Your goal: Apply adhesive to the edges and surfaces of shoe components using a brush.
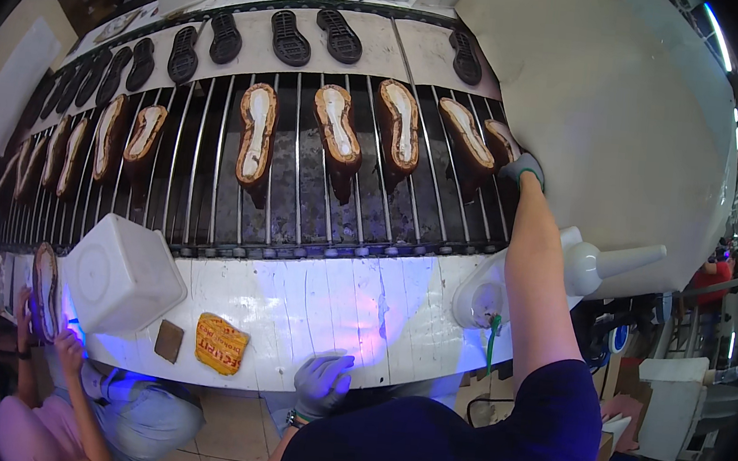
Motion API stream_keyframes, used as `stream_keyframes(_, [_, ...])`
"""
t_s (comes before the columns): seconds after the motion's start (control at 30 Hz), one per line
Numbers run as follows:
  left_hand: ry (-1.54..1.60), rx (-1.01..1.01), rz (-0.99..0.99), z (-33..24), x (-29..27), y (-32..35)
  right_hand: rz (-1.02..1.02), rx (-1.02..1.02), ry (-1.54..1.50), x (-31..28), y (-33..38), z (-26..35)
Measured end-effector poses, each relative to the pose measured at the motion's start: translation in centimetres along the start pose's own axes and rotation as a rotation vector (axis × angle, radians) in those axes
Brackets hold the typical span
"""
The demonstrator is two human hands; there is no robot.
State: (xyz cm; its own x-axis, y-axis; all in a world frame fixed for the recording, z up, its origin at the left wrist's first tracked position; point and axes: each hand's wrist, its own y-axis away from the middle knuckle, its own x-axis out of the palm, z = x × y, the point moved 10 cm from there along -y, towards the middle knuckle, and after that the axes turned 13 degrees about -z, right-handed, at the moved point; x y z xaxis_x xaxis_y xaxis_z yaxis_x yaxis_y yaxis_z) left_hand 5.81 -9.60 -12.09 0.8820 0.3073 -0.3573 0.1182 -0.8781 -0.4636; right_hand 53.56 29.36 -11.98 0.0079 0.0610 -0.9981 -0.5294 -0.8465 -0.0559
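Note:
My right arm is stretched far out over the metal-rod rack (289,214). My right hand (526,168), in a grey glove, is closed round the near end of the last shoe upper (499,138) on the right. That upper is dark with a tan rim and lies sole side up, partly hidden by the hand. Beside it rests another upturned shoe upper (467,133) with a whitish centre. My left hand (323,383), also gloved in grey, is at the near table edge (373,375), fingers extended and holding nothing.
Several upturned uppers (257,131) lie along the rack, and black rubber soles (291,38) line the shelf behind. On the near table stand a white container (125,274), a yellow packet (221,343), a brown block (169,341) and a white pot (479,302). A co-worker (59,405) holds a shoe at left.

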Motion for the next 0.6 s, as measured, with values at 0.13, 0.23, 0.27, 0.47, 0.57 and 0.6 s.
stream_keyframes(0.13, [0.005, 0.014, -0.025, -0.2, -0.3, 0.1, 0.012, 0.011, 0.043, -4.7, 1.1, 1.6])
stream_keyframes(0.23, [-0.016, 0.067, -0.014, -0.7, -0.1, 0.1, 0.013, -0.003, 0.056, -8.4, 1.4, 2.0])
stream_keyframes(0.27, [-0.016, 0.064, -0.012, -0.6, 0.0, 0.1, 0.006, -0.017, 0.067, -9.2, 1.3, 2.4])
stream_keyframes(0.47, [0.163, -0.235, -0.018, 1.1, 0.5, -0.4, -0.09, -0.273, 0.096, -16.8, 8.5, 6.3])
stream_keyframes(0.57, [0.29, -0.335, -0.022, 1.6, 2.0, -2.0, -0.227, -0.643, -0.286, -23.2, 16.8, 8.5])
stream_keyframes(0.6, [0.307, -0.218, 0.009, -0.8, 2.4, -3.7, -0.227, -0.74, -0.404, -25.4, 20.6, 8.4])
